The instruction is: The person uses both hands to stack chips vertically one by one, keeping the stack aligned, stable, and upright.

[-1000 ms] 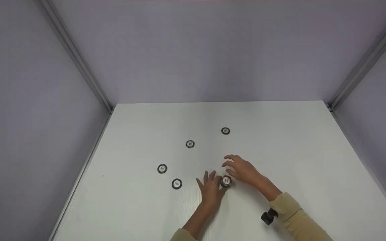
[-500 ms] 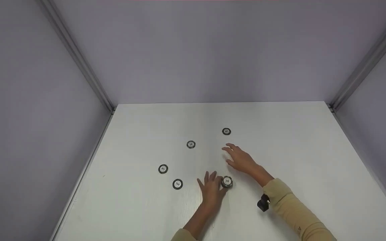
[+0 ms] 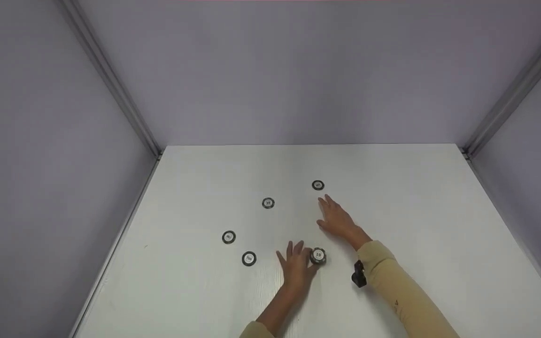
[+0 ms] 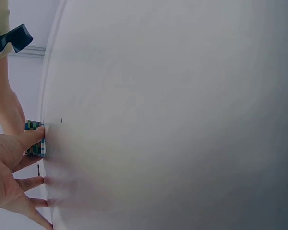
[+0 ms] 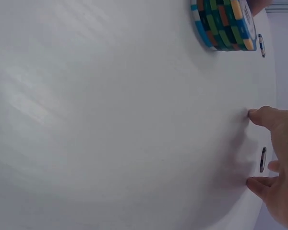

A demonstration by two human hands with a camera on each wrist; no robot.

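- The left hand (image 3: 295, 266) lies palm down on the white tabletop (image 3: 416, 197), near the middle of the near edge, its fingers straight and spread and pointing towards the far edge.
- Its thumb rests against the side of a short stack of chips (image 3: 318, 256); nothing is gripped. In the left wrist view the thumb tip touches the striped edge of the stack (image 4: 35, 139) while the other fingertips press flat on the tabletop.
- The left forearm runs back towards the near edge.
- The right hand (image 3: 336, 218) reaches out flat over the tabletop, beyond the stack and towards the far edge, fingers extended and loosely together, holding nothing.
- Its fingertips lie just short of a single far chip (image 3: 317, 185); I cannot tell whether they touch it. In the right wrist view the thumb and fingertips (image 5: 259, 115) rest on the surface with that chip (image 5: 262, 159) edge-on between them.
- The right forearm, in a tan sleeve (image 3: 402, 291), runs diagonally towards the near right corner, with a black wrist mount (image 3: 359, 274) beneath it.
- Three more single chips lie flat left of centre: one (image 3: 267, 203) farther out, two (image 3: 228, 237) (image 3: 249, 258) nearer the left hand.
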